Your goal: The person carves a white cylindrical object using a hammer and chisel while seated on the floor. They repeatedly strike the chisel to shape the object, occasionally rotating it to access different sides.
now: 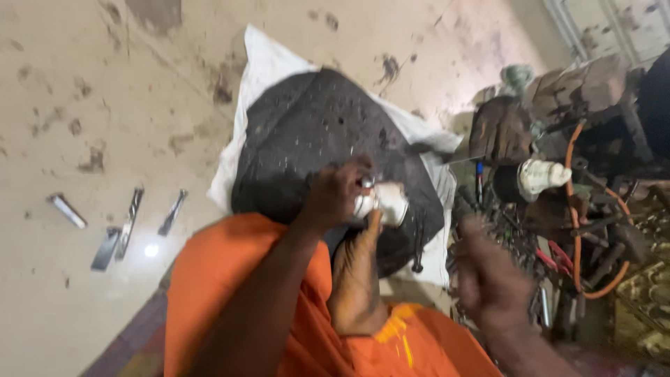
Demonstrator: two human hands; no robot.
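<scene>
**A:** What has the left hand (333,195) got?

**B:** Its fingers are clamped on a small white cylindrical part (382,202), just right of centre. A bare foot (357,279) comes up from six o'clock, and its toe touches the underside of that part.

**A:** And the right hand (488,279)?

**B:** It hangs at about four o'clock of the part, well apart from it and blurred. I cannot tell whether its fingers are spread or closed, or whether it holds anything.

**A:** What lies under the part?

**B:** A dark rubber mat (314,132) spread over a white cloth (262,59), reaching toward eleven o'clock on the stained floor (91,84).

**A:** Anything else about?

**B:** At nine o'clock, several flat metal tools (125,223) lie on the floor, well apart from the hands. At three o'clock sits a heap of tools and parts (558,209) with an orange cable (574,209) looping through it and a white fitting (541,174) on top. Orange cloth (230,279) covers the person's legs at six o'clock.
</scene>
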